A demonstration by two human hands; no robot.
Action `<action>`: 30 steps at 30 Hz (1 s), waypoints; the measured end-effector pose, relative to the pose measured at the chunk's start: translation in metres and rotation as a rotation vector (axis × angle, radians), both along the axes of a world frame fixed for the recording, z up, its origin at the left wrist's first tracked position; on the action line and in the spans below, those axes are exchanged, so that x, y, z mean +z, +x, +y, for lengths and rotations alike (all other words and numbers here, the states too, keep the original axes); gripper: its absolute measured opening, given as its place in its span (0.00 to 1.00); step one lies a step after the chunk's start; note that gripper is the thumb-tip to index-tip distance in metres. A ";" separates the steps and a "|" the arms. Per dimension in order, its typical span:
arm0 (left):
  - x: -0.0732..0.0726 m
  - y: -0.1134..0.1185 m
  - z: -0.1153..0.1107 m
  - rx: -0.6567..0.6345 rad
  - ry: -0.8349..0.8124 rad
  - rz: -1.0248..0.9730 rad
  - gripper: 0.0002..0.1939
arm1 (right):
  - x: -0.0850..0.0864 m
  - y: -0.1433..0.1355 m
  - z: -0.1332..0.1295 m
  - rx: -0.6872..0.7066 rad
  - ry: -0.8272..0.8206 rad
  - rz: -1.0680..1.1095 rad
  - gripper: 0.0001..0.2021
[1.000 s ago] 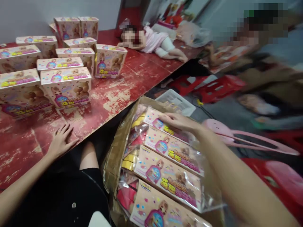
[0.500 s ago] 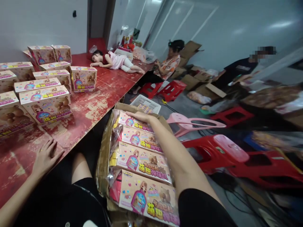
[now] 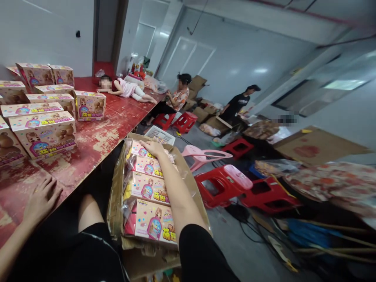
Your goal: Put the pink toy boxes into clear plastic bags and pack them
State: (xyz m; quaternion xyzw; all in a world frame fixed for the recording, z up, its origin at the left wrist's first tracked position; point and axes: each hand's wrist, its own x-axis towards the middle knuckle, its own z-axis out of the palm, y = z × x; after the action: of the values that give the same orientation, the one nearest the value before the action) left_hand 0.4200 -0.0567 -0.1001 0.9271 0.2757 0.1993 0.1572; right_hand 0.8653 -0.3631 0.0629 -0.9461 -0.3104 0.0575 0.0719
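Note:
My right hand [image 3: 154, 149] lies palm down, fingers stretched out, over the farthest of several printed toy boxes in an open cardboard carton [image 3: 114, 211]. These pink-and-tan boxes are wrapped in clear plastic and stand in a row; the nearest box [image 3: 147, 221] is partly behind my forearm. Flat on the edge of the worn red table [image 3: 100, 141], my left hand [image 3: 44, 196] has its fingers apart and holds nothing. Closest to it on the tabletop is a printed box [image 3: 44, 135], one of several similar boxes grouped there.
A person [image 3: 129, 88] lies on the table's far part. Another sits beyond it near red stools [image 3: 185, 122], and a third stands by open cartons. Right of my carton are a pink seat [image 3: 202, 156], more red stools [image 3: 223, 184] and cables on the floor. A white crate [image 3: 161, 135] stands behind.
My view has turned to the right, so the table and carton appear farther left and more of the room shows. Both hands stay in place, the right on the far box.

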 end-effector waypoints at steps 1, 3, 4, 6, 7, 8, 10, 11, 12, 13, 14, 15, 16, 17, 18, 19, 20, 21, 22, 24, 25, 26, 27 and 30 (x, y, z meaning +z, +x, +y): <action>-0.002 0.000 0.001 -0.001 -0.004 -0.002 0.38 | 0.000 -0.001 0.000 0.001 0.000 -0.009 0.46; -0.005 -0.001 0.003 -0.004 -0.009 -0.001 0.39 | 0.000 -0.003 0.000 0.001 0.003 -0.020 0.45; -0.006 -0.001 0.003 -0.004 -0.008 0.001 0.38 | 0.000 -0.003 0.000 -0.001 0.005 -0.023 0.45; -0.005 -0.001 0.003 -0.001 0.002 0.009 0.37 | 0.000 -0.003 0.000 -0.010 0.012 -0.024 0.44; -0.004 -0.001 0.003 0.002 0.008 0.015 0.37 | -0.001 -0.003 0.000 -0.013 0.016 -0.024 0.44; -0.003 -0.001 0.003 0.004 0.013 0.021 0.37 | -0.001 -0.003 0.000 -0.015 0.021 -0.024 0.43; -0.001 -0.002 0.002 0.001 0.017 0.029 0.37 | -0.001 -0.003 0.000 -0.016 0.030 -0.025 0.43; 0.000 -0.002 0.001 0.000 0.017 0.029 0.37 | -0.001 -0.003 -0.001 -0.016 0.035 -0.026 0.42; 0.001 -0.002 0.001 -0.003 0.016 0.032 0.38 | -0.001 -0.003 -0.001 -0.015 0.038 -0.027 0.42; 0.001 -0.003 0.001 -0.009 0.015 0.038 0.39 | -0.001 -0.003 -0.001 -0.014 0.042 -0.028 0.42; 0.001 -0.003 0.001 -0.015 0.014 0.044 0.39 | -0.001 -0.003 -0.002 -0.012 0.044 -0.028 0.42; 0.002 -0.003 0.000 -0.019 0.014 0.050 0.39 | -0.002 -0.003 -0.002 -0.010 0.046 -0.029 0.42; 0.002 -0.003 0.000 -0.020 0.014 0.054 0.39 | -0.002 -0.003 -0.003 -0.008 0.048 -0.031 0.41; 0.003 -0.003 0.000 -0.020 0.017 0.055 0.39 | -0.002 -0.003 -0.003 -0.007 0.049 -0.033 0.41; 0.003 -0.003 0.000 -0.016 0.021 0.053 0.39 | -0.003 -0.003 -0.003 -0.007 0.051 -0.035 0.41; 0.004 -0.003 -0.001 -0.010 0.026 0.049 0.39 | -0.004 -0.002 -0.003 -0.008 0.053 -0.038 0.41; 0.005 -0.003 -0.001 -0.007 0.032 0.048 0.39 | -0.005 -0.002 -0.003 -0.008 0.055 -0.040 0.41; 0.005 -0.003 -0.002 -0.008 0.037 0.049 0.38 | -0.006 -0.001 -0.003 -0.010 0.056 -0.040 0.41; 0.006 -0.003 -0.002 -0.008 0.039 0.051 0.38 | -0.007 0.000 -0.003 -0.010 0.057 -0.040 0.41; 0.007 -0.002 -0.003 -0.004 0.040 0.053 0.38 | -0.008 0.001 -0.002 -0.012 0.057 -0.040 0.41; 0.007 -0.002 -0.004 -0.001 0.039 0.051 0.38 | -0.009 0.001 -0.002 -0.013 0.056 -0.041 0.41; 0.007 -0.002 -0.004 0.000 0.038 0.048 0.37 | -0.009 0.001 -0.002 -0.015 0.055 -0.042 0.42; 0.007 -0.002 -0.005 0.002 0.037 0.043 0.36 | -0.010 0.001 -0.002 -0.017 0.053 -0.043 0.42; 0.008 -0.002 -0.006 -0.003 0.030 0.017 0.35 | -0.010 0.002 -0.003 -0.024 0.047 -0.045 0.42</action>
State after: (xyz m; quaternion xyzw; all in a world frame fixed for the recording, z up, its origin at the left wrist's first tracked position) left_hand 0.4179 -0.0623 -0.0924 0.9315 0.2726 0.1952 0.1413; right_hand 0.8671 -0.3660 0.0527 -0.9488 -0.3020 0.0280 0.0880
